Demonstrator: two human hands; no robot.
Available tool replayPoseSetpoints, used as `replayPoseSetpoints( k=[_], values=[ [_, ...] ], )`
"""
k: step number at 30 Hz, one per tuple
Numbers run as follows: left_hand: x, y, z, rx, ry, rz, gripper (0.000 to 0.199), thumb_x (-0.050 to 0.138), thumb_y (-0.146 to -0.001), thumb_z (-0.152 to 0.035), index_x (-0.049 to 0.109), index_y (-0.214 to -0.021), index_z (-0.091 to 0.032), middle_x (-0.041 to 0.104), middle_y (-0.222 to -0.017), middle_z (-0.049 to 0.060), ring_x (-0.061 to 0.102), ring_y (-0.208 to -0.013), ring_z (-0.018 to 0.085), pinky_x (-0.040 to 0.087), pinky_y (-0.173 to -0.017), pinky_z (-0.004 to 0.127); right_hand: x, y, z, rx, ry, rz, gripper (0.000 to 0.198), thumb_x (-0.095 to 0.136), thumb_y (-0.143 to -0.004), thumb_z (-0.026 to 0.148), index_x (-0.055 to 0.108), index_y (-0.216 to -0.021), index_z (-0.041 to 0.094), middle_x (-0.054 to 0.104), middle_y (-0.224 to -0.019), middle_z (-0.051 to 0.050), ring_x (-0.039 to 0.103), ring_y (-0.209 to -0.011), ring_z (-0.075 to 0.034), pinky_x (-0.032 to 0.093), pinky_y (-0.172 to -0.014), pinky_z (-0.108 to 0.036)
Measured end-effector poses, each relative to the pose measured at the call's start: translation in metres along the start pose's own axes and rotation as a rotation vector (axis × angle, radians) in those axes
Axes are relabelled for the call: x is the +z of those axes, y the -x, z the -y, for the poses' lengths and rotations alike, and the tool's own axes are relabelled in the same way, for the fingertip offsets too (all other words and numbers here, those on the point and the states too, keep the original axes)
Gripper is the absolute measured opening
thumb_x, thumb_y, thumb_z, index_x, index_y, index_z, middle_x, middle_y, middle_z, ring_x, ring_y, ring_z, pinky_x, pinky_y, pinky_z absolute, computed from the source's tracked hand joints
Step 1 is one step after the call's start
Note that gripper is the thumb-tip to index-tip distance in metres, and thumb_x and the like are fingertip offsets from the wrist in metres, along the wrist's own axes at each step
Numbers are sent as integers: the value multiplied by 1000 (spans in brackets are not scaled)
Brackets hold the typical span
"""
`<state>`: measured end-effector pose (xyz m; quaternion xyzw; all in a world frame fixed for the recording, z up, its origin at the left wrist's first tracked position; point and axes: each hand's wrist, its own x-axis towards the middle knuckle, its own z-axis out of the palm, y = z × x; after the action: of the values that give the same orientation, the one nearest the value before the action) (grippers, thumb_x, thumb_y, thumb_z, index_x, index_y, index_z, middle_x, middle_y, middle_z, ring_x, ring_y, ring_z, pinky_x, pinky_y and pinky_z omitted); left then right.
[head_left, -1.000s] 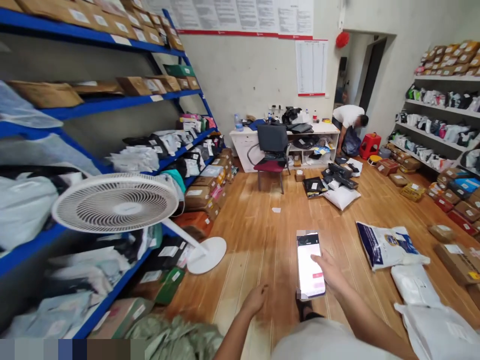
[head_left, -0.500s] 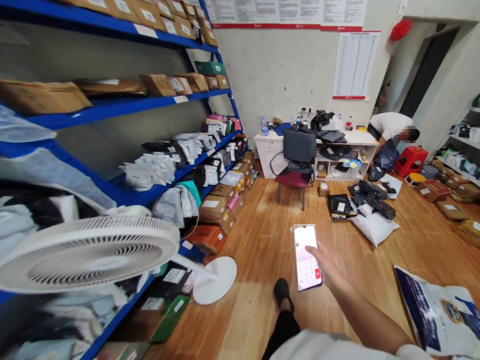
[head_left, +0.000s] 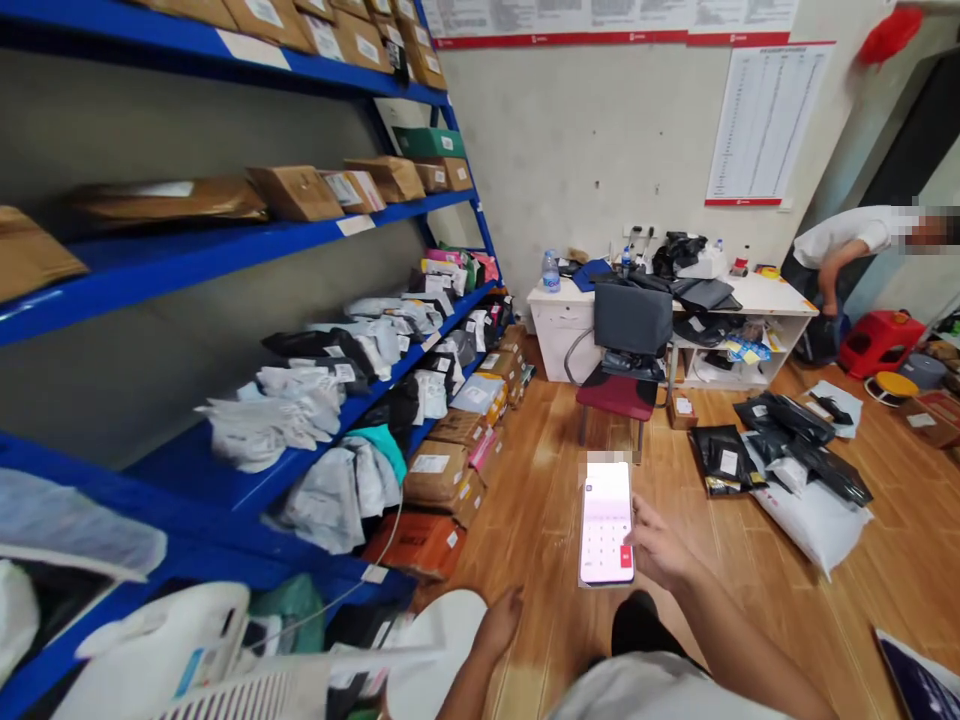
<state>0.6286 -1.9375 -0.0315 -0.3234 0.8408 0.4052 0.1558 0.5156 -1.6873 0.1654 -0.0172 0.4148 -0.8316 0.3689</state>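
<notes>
Your right hand (head_left: 664, 550) grips the phone (head_left: 606, 522) upright, its lit keypad screen tilted toward you for reading. Your left hand (head_left: 499, 622) hangs loosely curled and holds nothing, beside the blue shelf (head_left: 225, 470).

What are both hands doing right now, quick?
Left hand: empty, loosely curled, hanging low.
Right hand: holding the lit phone.

The view has swung left and moved forward along the blue shelves (head_left: 225, 245): the white fan (head_left: 247, 680), which a second ago stood in full view at the left, now shows only at the bottom edge. The left hand (head_left: 499, 622), out of sight half a second ago, is back in view, low beside the fan's base. The right hand (head_left: 664, 550) has raised the phone (head_left: 606, 522) slightly. The person in white by the desk (head_left: 750, 300) now sits at the right edge.
</notes>
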Motion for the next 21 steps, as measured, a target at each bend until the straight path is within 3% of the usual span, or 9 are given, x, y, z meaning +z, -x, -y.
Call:
replayPoseSetpoints(
  k=[3, 6, 9, 11, 15, 17, 21],
  values=[
    [-15, -55, -39, 56, 139, -37, 28, 52, -92, -23, 64, -116, -14, 66, -127, 11, 57, -125, 23, 39, -110, 38, -1, -53, 11, 6, 9, 26, 44, 67, -49, 13, 66, -91, 24, 75, -85, 0, 67, -79, -24, 50, -74, -35],
    [-23, -89, -70, 52, 291, -79, 32, 53, -85, -25, 67, -111, -13, 71, -116, 11, 61, -119, 26, 44, -103, 33, -4, -112, 20, 21, 33, 36, 33, 75, -60, 28, 66, -92, 23, 75, -85, -1, 67, -78, -22, 48, -74, -34],
    [-31, -100, -90, 10, 471, -77, 37, 60, -75, -36, 70, -104, -14, 75, -98, 12, 68, -99, 30, 51, -90, 39, -5, -171, 28, 58, 85, 47, 34, 77, -69, 40, 65, -95, 22, 75, -83, -1, 66, -71, -20, 46, -69, -31],
    [-40, -104, -106, -3, 608, -73, 44, 63, -71, -47, 70, -102, -16, 75, -96, 12, 69, -92, 30, 52, -82, 41, -4, -206, 33, 83, 123, 76, 39, 80, -66, 37, 64, -98, 23, 75, -83, 0, 65, -67, -19, 45, -65, -29],
    [-70, -121, -151, 47, 903, -138, 75, 57, -66, -76, 67, -114, -18, 74, -109, 13, 67, -102, 32, 52, -84, 42, 2, -259, 41, 143, 199, 207, 62, 86, -48, 15, 62, -105, 24, 77, -93, 0, 67, -80, -21, 47, -71, -30],
    [-88, -131, -176, 80, 1028, -186, 90, 50, -64, -85, 64, -121, -18, 72, -114, 14, 66, -106, 32, 52, -86, 41, 7, -278, 41, 188, 231, 268, 64, 86, -47, 14, 62, -106, 24, 77, -96, -1, 68, -85, -23, 48, -75, -31],
    [-119, -142, -215, 96, 1158, -328, 82, 53, -67, -83, 70, -111, -16, 74, -111, 12, 65, -106, 30, 50, -90, 37, 15, -304, 36, 271, 266, 287, 47, 85, -56, 24, 65, -99, 21, 75, -85, 0, 65, -72, -19, 46, -67, -29]
  ],
)
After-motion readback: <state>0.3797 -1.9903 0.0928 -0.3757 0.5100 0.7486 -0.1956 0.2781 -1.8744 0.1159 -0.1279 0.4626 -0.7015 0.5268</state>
